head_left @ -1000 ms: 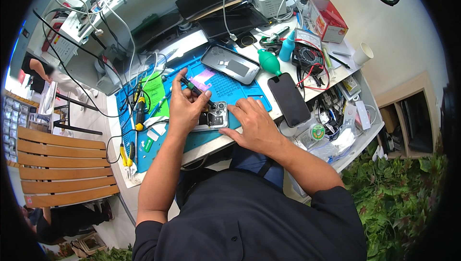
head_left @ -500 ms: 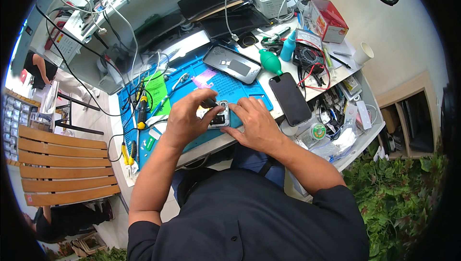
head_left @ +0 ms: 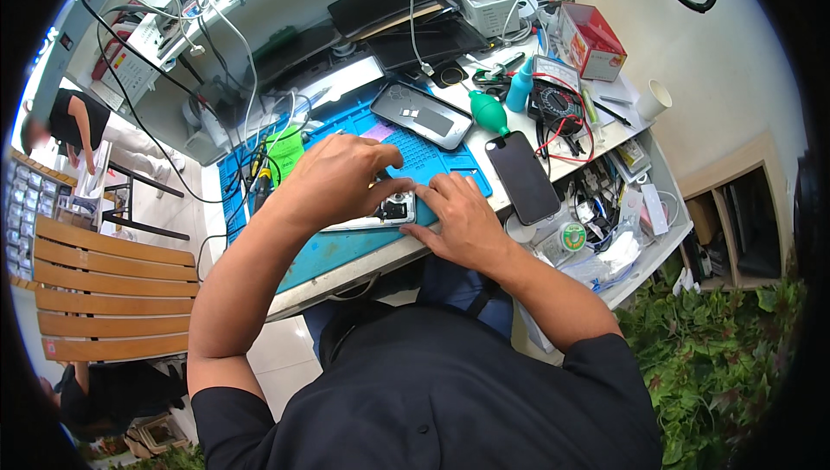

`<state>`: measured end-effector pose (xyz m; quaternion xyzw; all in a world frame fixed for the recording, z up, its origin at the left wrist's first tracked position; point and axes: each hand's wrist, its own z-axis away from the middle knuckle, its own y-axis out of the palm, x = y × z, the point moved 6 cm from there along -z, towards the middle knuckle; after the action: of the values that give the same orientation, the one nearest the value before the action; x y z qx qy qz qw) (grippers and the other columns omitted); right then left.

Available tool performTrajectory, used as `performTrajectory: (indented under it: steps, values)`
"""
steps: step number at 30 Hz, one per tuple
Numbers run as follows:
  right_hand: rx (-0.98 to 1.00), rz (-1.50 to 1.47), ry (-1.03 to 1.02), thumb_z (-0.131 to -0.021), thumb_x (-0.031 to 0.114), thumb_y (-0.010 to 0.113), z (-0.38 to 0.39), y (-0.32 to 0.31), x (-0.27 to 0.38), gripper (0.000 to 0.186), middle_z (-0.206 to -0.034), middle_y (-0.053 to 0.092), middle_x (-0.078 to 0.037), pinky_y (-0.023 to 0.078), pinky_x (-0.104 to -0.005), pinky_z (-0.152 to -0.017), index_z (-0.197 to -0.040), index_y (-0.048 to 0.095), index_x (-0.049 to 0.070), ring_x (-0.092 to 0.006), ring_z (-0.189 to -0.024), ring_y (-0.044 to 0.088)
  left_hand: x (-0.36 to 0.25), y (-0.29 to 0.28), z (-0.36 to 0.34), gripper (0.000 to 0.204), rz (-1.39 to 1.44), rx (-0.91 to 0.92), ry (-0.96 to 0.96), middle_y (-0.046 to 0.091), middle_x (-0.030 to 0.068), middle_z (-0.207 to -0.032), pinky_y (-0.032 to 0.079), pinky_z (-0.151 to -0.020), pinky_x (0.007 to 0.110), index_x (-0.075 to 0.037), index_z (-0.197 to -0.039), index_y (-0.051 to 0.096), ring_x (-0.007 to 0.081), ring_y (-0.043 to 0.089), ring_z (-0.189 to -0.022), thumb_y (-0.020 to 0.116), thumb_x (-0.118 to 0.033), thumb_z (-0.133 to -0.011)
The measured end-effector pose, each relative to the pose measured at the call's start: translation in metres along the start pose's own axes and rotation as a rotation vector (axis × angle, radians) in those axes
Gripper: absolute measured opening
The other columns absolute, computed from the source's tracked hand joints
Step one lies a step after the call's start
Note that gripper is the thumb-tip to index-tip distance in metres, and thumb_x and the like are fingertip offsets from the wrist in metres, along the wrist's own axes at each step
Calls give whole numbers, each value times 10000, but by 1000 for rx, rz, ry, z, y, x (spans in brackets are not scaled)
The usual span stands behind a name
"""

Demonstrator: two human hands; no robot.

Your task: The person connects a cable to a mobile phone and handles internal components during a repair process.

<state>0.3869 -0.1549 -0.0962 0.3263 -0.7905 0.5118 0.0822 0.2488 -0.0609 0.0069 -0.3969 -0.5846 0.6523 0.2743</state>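
An opened smartphone [head_left: 398, 208] lies at the front edge of the blue work mat [head_left: 311, 260], its inner parts bared at the end beside my fingers. Over it is my left hand [head_left: 346, 178], finger and thumb curled together above the phone; what they pinch is mostly hidden. My right hand [head_left: 467, 221] grips the phone's right end between thumb and fingers. Behind my hands lies a grey phone housing [head_left: 422, 115]. To the right, a dark-screened smartphone [head_left: 523, 178] rests at the edge of the bench.
A green air blower [head_left: 488, 113], a blue bottle [head_left: 520, 87] and a multimeter [head_left: 556, 105] with red leads stand at the back right. An open drawer [head_left: 644, 254] full of parts juts out at right. Cables hang at left, near a slatted wooden bench [head_left: 117, 301]. Two other people are at far left.
My left hand has risen and swung its elbow outward to the left, and its forearm now covers the tools at the mat's left. My right hand stays at the phone.
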Motion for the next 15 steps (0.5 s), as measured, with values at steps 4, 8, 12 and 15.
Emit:
performTrajectory:
  steps: [4, 8, 12, 15]
  values:
    - [-8, -34, 7, -912, 394, 930, 2, 0, -2, 616, -1152, 668, -139, 494, -456, -961, -1358, 755, 8, -343, -1061, 629, -14, -12, 1, 339, 85, -51, 213, 811, 106, -1021, 604, -851, 494, -125, -1280, 827, 361, 779, -942, 814, -72, -946]
    - [-9, -37, -16, -923, 387, 915, 4, 1, -4, 604, -1173, 666, -145, 487, -466, -958, -1343, 747, -13, -338, -1091, 628, -9, -6, -1, 411, -13, -3, 9, 825, 131, -1074, 605, -886, 501, -159, -1374, 807, 381, 778, -982, 808, -101, -968]
    - [16, -33, -22, -936, 379, 900, 3, 0, -3, 584, -1184, 662, -146, 485, -472, -957, -1333, 744, -19, -336, -1101, 627, -6, -4, 1, 425, 75, -31, 114, 821, 137, -1107, 611, -907, 498, -168, -1378, 810, 388, 777, -990, 813, -100, -959]
    - [21, -46, -26, -941, 374, 895, 5, 0, -4, 574, -1168, 660, -141, 486, -471, -957, -1331, 745, -20, -335, -1089, 628, -6, -5, 1, 437, 50, -85, 87, 819, 136, -1103, 611, -907, 495, -167, -1378, 810, 387, 775, -975, 805, -79, -949]
